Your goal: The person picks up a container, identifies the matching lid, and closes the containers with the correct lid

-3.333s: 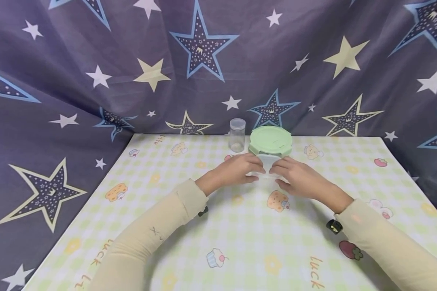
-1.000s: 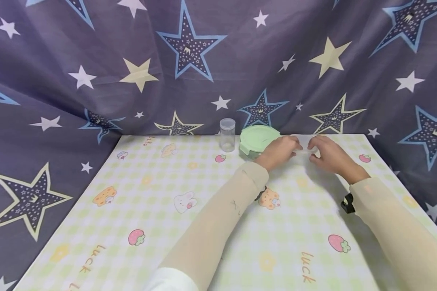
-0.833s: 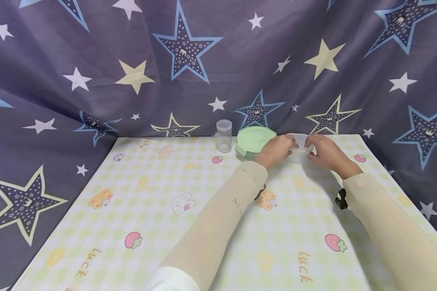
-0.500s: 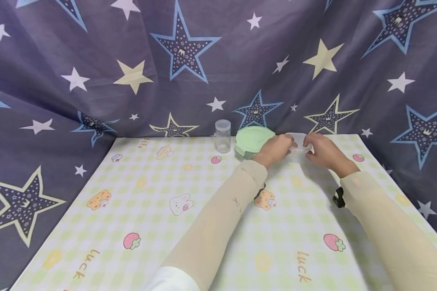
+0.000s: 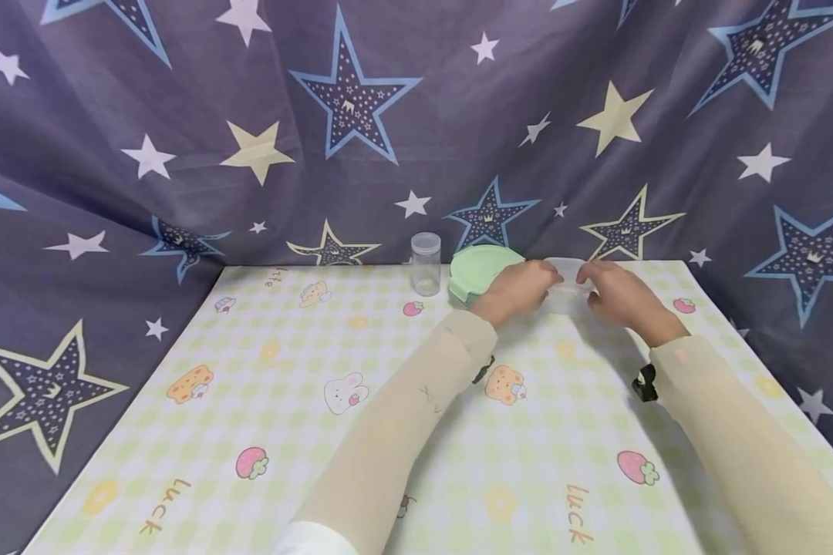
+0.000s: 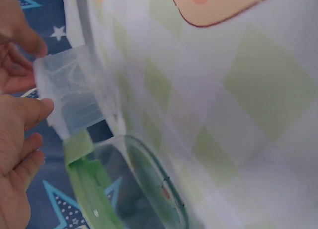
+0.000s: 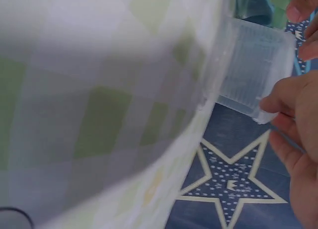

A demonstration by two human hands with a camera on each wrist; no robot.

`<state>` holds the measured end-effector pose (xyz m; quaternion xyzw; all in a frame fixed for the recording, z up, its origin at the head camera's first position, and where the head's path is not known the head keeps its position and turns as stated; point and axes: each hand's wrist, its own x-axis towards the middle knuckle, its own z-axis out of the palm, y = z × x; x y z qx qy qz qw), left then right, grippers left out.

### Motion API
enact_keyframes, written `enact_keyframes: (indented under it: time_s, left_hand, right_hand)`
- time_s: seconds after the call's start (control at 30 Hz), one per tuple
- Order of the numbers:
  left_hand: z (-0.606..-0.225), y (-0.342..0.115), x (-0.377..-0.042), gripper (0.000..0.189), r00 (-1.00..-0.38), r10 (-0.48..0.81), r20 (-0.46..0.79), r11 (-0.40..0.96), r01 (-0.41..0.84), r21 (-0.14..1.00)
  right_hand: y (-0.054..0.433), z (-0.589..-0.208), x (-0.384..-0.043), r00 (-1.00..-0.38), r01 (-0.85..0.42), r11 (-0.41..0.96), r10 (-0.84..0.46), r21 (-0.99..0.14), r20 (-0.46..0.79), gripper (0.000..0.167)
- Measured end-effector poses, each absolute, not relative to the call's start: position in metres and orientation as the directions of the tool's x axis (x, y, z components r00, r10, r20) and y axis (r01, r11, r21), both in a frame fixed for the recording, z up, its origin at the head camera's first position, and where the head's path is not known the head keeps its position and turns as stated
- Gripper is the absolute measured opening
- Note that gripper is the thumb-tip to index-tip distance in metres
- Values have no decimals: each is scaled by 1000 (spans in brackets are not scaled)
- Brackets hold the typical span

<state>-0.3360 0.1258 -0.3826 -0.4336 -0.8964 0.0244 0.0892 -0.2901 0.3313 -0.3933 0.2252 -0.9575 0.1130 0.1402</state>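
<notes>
A translucent plastic container (image 5: pixel 565 297) with a whitish rim stands at the table's back edge, right of the green-lidded round container. My left hand (image 5: pixel 517 293) is at its upper left side, fingers loosely bent; in the right wrist view a small gap shows between that hand's fingertips and the rim. My right hand (image 5: pixel 625 297) is at the opposite side, its fingers relaxed beside the rim. In the right wrist view its thumb overlaps the rim's corner; whether it touches cannot be told. Neither hand visibly grips anything.
The round clear container with a green lid (image 5: pixel 482 270) stands beside the left hand, which partly covers it. Left of that is a clear cylindrical jar (image 5: pixel 426 266). A checked tablecloth (image 5: pixel 284 432) covers the table, and a star-patterned curtain (image 5: pixel 201 92) hangs behind.
Both hands have carried the translucent container from in front of the green-lidded container to its right. Over the last half second it stays put while the fingers loosen slightly and the left hand draws a little left.
</notes>
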Motion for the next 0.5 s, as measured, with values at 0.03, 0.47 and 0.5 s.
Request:
enact_keyframes:
  time_s: [0.03,0.47,0.5]
  left_hand:
    - [-382,122,-335,36,-595,789,155,612,782,-115]
    - [-371,54,-317,35,-534,794,290,579,810,-94]
    - [-371,46,-315,36,-538,790,295,584,807,-91]
  right_hand:
    - [331,-393,-289,-862,-458,878,-401,-138,310,35]
    - [317,-386,-264,-824,-464,876,-372,-131,427,33]
    - [314,-386,-262,-824,-458,879,-364,-134,435,33]
